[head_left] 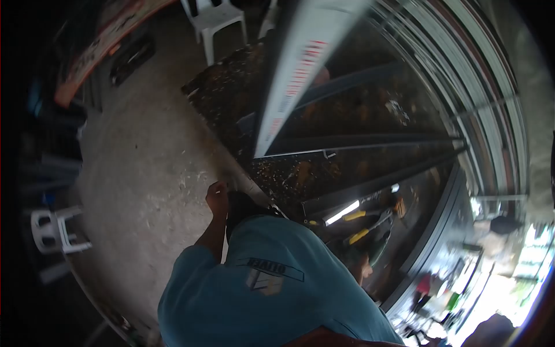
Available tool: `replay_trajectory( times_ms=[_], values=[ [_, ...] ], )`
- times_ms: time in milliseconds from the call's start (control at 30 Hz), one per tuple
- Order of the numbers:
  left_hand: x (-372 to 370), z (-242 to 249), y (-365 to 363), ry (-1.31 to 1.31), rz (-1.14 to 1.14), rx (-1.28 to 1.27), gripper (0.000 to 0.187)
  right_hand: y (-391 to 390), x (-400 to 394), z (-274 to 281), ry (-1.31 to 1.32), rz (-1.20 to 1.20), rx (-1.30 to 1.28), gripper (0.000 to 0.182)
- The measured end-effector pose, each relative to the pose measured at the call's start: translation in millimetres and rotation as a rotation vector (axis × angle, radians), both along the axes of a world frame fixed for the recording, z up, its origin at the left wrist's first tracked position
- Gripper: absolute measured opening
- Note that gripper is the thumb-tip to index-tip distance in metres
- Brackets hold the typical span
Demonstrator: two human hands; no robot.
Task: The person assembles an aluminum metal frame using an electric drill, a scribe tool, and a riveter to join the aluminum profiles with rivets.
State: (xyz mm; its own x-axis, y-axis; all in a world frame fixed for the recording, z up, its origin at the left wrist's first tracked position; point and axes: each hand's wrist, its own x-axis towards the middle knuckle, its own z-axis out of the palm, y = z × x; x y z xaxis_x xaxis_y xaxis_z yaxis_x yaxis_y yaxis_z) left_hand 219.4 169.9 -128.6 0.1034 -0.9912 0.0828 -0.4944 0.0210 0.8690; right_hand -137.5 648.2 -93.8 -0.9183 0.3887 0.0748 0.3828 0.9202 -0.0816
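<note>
My left hand (217, 198) hangs in front of me at the left, over the concrete floor, its fingers curled in and no object showing in them. At the right, my right hand (365, 268) is low beside the dark table, partly hidden by my blue shirt (272, 289); its fingers are close to a dark green object (380, 247), and I cannot tell whether it holds that. Just past it lie large pliers or cutters with yellow handles (359, 235). A long metal profile with white film and red print (300, 75) slants up across the table, its near end tapering toward me.
Dark metal bars (370, 140) cross the chip-strewn table (277, 176). Long profiles (491, 87) are stacked along the right. White plastic chairs stand at the top (217, 20) and left (58, 231). Concrete floor (139, 156) spreads to the left.
</note>
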Motion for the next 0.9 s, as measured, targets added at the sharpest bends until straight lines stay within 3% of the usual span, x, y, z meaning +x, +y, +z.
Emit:
replay_trajectory(
  times_ms=[33,67,133,167,233,267,333,433,500,767,833,900],
  values=[
    [1,-6,8,0.018,0.043,0.051,0.016,-45,16,29,0.309,-0.321,0.051,0.048],
    [0,-13,21,0.036,0.076,0.113,0.017,-64,0,39,0.331,-0.270,0.074,0.048],
    [1,-23,41,0.048,0.104,0.160,0.016,-79,-22,56,0.457,0.240,-0.015,0.052],
    [4,-27,49,0.046,0.088,0.162,0.016,-73,-45,52,0.316,0.563,-0.080,0.050],
    [8,-35,67,0.062,0.130,0.215,0.016,-124,-75,79,-0.213,0.273,-0.651,0.034],
    [7,-39,74,0.074,0.137,0.230,0.016,-136,-85,79,-0.215,0.302,-0.620,0.034],
    [12,-51,84,0.092,0.171,0.300,0.016,-159,-99,74,-0.551,-0.024,-1.036,0.018],
    [21,-58,88,0.107,0.185,0.374,0.016,-183,-92,63,-0.589,-0.085,-0.984,0.016],
    [27,-61,83,0.111,0.184,0.394,0.016,-165,-107,49,-0.662,0.261,-0.896,0.018],
    [26,-48,44,0.170,0.169,0.433,0.022,-172,-111,99,-0.306,0.134,-0.965,0.018],
    [13,-19,24,0.237,-0.275,0.510,0.028,-181,-91,132,-0.199,0.083,-1.003,0.018],
    [-8,30,-8,0.164,-0.888,0.767,0.039,-212,-52,162,-0.141,0.045,-1.026,0.017]
  ],
)
